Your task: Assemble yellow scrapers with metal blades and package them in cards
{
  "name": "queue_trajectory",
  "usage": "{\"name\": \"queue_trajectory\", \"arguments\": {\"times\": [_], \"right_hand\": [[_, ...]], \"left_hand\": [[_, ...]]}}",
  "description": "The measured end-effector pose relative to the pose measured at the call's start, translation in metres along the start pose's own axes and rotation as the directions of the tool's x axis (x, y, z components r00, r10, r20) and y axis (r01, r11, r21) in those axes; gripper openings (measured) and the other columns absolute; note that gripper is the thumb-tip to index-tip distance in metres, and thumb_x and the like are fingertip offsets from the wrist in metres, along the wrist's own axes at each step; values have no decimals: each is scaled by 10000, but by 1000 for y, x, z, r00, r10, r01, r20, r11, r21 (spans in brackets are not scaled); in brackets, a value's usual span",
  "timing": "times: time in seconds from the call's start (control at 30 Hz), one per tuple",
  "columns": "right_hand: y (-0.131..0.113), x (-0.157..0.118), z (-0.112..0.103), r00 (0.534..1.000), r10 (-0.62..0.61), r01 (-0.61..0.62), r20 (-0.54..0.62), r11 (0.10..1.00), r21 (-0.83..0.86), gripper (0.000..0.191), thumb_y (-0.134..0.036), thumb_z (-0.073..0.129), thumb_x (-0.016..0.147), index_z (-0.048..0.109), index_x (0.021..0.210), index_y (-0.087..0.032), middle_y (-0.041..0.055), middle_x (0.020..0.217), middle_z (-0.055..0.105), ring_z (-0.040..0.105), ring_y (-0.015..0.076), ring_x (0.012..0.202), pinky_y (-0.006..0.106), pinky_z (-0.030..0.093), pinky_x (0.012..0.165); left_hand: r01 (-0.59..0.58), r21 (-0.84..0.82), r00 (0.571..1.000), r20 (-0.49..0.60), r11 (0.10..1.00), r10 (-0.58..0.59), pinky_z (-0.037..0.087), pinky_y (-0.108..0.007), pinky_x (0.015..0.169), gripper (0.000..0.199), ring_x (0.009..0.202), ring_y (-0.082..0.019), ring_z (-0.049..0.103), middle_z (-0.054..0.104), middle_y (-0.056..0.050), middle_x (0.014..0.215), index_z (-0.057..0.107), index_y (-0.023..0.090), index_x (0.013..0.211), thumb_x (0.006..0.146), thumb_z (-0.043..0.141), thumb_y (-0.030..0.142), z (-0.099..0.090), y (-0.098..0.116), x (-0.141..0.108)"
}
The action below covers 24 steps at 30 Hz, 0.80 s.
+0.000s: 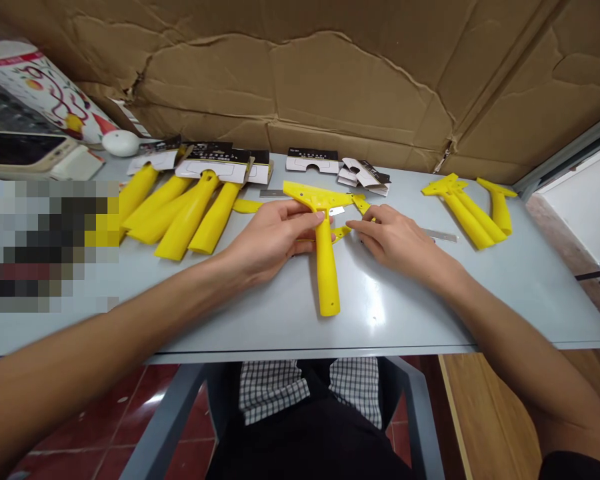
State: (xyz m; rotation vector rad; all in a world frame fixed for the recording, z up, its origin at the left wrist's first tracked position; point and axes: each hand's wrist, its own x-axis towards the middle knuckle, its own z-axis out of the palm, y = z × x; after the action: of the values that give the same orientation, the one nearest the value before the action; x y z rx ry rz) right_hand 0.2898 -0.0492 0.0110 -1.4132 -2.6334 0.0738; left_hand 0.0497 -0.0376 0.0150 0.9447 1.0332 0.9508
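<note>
My left hand [280,233] is closed on a yellow plastic scraper handle [327,267], thumb on its neck, the T-shaped head pointing away from me and the grip towards me. Just right of it, my right hand [397,240] has its fingers curled together low over the table; what they hold, if anything, is hidden. Small yellow plastic pieces [361,203] lie by its fingertips, one partly behind the fingers. A flat metal blade [443,235] sticks out beyond the right hand. Another blade [273,193] rests behind the left hand.
Several yellow scrapers with black-and-white cards [183,220] lie at left. More yellow handles [473,213] are at right. Loose header cards [313,160] lie at the back before a cardboard wall [330,87]. A phone [25,152], a white spoon [121,143] and a patterned cup [50,87] stand far left.
</note>
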Motion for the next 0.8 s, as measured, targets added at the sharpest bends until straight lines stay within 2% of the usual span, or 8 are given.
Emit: {"name": "queue_trajectory", "arguments": {"times": [0.2, 0.37, 0.47, 0.57, 0.7, 0.8], "right_hand": [[-3, 22, 0, 999, 32, -30, 9, 991, -130, 421, -118, 423, 1086, 760, 1334, -169, 168, 1177, 690, 604, 296, 1022, 396, 384, 779], [-3, 45, 6, 998, 27, -18, 51, 987, -162, 401, -145, 424, 1111, 753, 1341, -153, 166, 1156, 689, 563, 264, 924, 387, 313, 741], [-1, 51, 7, 998, 0, 12, 70, 987, -160, 386, -197, 445, 1129, 778, 1323, -168, 173, 1182, 687, 553, 271, 937, 386, 290, 732], [4, 51, 5, 998, -49, 57, 50, 983, -176, 338, -270, 507, 1134, 828, 1164, -171, 163, 1140, 692, 546, 289, 985, 396, 287, 748], [7, 48, 3, 990, -135, 142, 44, 955, -259, 336, -163, 503, 1108, 826, 1014, -147, 153, 1037, 704, 537, 314, 1060, 419, 315, 832], [5, 45, 3, 980, -187, 200, 71, 916, -346, 400, -63, 412, 1090, 801, 1015, -117, 179, 1051, 722, 540, 330, 1100, 433, 330, 873]], "left_hand": [[4, 11, 1000, -1, 1000, -4, 662, -477, 956, 48, 975, -274, 790, 817, -150, 1080, 813, 134, 963, 931, 802, 168, 1, 0, 1], [-3, 3, 1000, 2, 1000, 3, 658, -492, 963, 46, 957, -269, 785, 812, -142, 1066, 803, 142, 934, 911, 824, 176, -1, -1, 1], [0, 6, 1000, 13, 1000, 0, 659, -487, 962, 72, 1006, -283, 781, 812, -144, 1096, 808, 148, 943, 898, 839, 196, -1, -1, 0], [-15, 5, 1000, 17, 1000, 15, 658, -484, 970, 79, 1045, -290, 775, 816, -143, 1112, 812, 149, 944, 890, 843, 197, -1, 0, -2], [-28, 2, 1000, 13, 1000, 28, 664, -484, 967, 48, 1013, -280, 787, 825, -139, 1089, 813, 144, 946, 904, 817, 169, 0, 2, -1], [-27, -11, 1000, 1, 1000, 27, 671, -492, 954, 21, 958, -269, 800, 825, -148, 1094, 794, 138, 907, 917, 799, 156, 0, 2, 0]]}}
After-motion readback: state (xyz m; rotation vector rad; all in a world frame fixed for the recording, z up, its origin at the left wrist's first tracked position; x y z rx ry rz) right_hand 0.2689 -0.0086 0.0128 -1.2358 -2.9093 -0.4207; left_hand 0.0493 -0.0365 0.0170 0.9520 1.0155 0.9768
